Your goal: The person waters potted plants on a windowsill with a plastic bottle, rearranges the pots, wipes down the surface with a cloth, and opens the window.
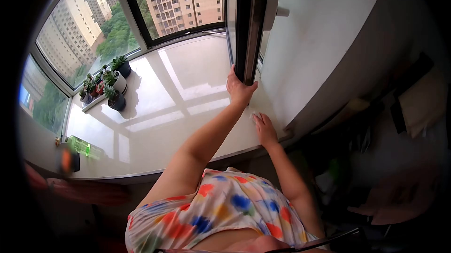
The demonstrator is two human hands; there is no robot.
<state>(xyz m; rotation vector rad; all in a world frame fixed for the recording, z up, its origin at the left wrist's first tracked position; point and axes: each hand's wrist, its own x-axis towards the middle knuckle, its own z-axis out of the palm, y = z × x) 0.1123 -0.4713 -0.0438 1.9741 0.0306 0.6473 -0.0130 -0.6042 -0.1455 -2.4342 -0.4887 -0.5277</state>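
Note:
My left hand [241, 89] reaches up to the lower end of the dark window frame [249, 27], its thumb on one side and its fingers on the other. Lower and to the right, my right hand [266, 130] rests on the pale windowsill [164, 126] near the wall corner. A small white piece [256, 116], like a tissue, shows at its fingertips, pressed to the sill. The window handle [277, 11] sits higher up on the frame's right side.
Several potted succulents [112, 81] stand on the sill at the left by the glass. A green transparent container [79, 146] lies near the left end, beside a blurred orange and black object [69, 160]. A white wall [319, 42] rises at the right.

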